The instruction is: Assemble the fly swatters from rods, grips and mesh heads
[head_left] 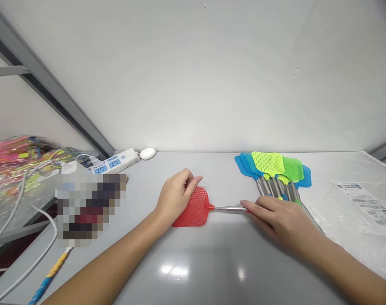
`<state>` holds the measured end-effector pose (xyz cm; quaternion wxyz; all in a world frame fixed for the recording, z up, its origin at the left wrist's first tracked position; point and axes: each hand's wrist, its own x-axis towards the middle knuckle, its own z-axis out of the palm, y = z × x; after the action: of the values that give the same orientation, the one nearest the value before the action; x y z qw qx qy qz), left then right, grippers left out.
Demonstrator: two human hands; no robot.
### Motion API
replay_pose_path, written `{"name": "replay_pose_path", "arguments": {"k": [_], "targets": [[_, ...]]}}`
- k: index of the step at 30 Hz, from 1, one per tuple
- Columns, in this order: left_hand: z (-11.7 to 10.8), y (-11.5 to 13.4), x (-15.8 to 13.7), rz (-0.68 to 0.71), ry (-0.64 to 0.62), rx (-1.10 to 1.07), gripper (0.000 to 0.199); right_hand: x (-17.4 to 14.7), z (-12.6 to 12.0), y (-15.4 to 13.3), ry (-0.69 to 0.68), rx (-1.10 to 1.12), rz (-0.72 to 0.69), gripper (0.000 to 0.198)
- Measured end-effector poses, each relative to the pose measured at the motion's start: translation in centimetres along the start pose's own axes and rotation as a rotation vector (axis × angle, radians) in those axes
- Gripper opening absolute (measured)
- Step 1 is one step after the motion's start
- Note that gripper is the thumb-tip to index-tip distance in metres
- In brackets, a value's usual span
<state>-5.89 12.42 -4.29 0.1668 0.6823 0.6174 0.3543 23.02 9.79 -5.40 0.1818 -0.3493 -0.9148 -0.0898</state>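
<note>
A red fly swatter with a metal shaft lies crosswise in front of me, its mesh head toward the left. My left hand is closed at the upper left edge of the head, thumb and fingers pinching it. My right hand is wrapped round the handle end, which it mostly hides. Just beyond that hand lies a fanned pile of fly swatters with blue, yellow-green and green heads and grey shafts.
On the left are a white power strip, a white computer mouse, a blurred-out object and white cables. Bagged colourful items stand beyond the left edge. Clear plastic packaging with a label covers the right side.
</note>
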Motion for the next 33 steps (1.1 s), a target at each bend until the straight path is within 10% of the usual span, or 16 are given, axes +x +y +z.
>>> {"name": "replay_pose_path", "arguments": {"k": [5,13,19,24,29,33], "targets": [[-0.3,0.2,0.4,-0.077,0.075,-0.236,0.025,-0.2,-0.2,0.0,-0.045,0.026,0.053,0.026],[0.5,-1.1,1.9,-0.605,0.079,-1.279,0.023,-0.1,0.0,0.2,-0.083,0.077,0.11,0.026],[0.7,-0.6,0.8,-0.135,0.159,-0.566,0.01,0.0,-0.1,-0.1,-0.098,0.088,0.124,0.026],[-0.6,0.4,-0.4,0.332,-0.159,-0.003,0.011,-0.3,-0.1,1.0,-0.02,0.032,0.137,0.025],[0.2,1.5,-1.7,0.454,-0.484,0.174,0.058,-0.5,-0.2,1.8,0.036,-0.005,0.15,0.022],[0.9,1.8,-1.8,0.437,-0.508,0.188,0.053,-0.5,-0.4,1.8,0.021,0.012,0.145,0.023]]}}
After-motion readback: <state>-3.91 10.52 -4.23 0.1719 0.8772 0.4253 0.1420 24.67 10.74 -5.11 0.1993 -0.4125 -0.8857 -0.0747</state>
